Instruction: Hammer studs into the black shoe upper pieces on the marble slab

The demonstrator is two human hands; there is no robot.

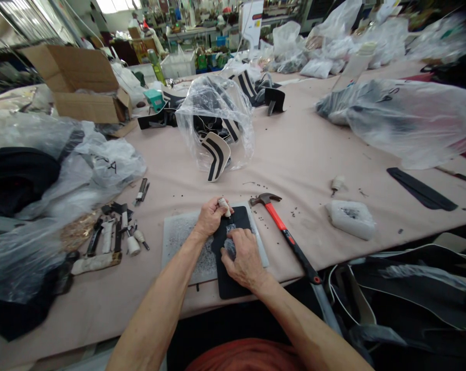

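Observation:
My left hand (209,217) is closed around a white-wrapped hand punch (224,207), which stands nearly upright over the black flat panel (241,215). The punch's tip is near the panel's upper part. My right hand (245,257) lies over the middle of that panel, fingers bent onto a crumpled clear plastic piece (229,249); its exact shape is partly hidden. Beneath the panel is a grey, pitted board (190,257). To the right lies a claw hammer (281,221) with a red and black handle, touched by neither hand.
Several small tools (134,245) lie at left. A second white-handled punch (337,183), a whitish block (350,219) and a black strip (421,189) lie at right. Farther back are a plastic bag of striped pieces (217,123), a cardboard box (80,82) and a large bag (406,116).

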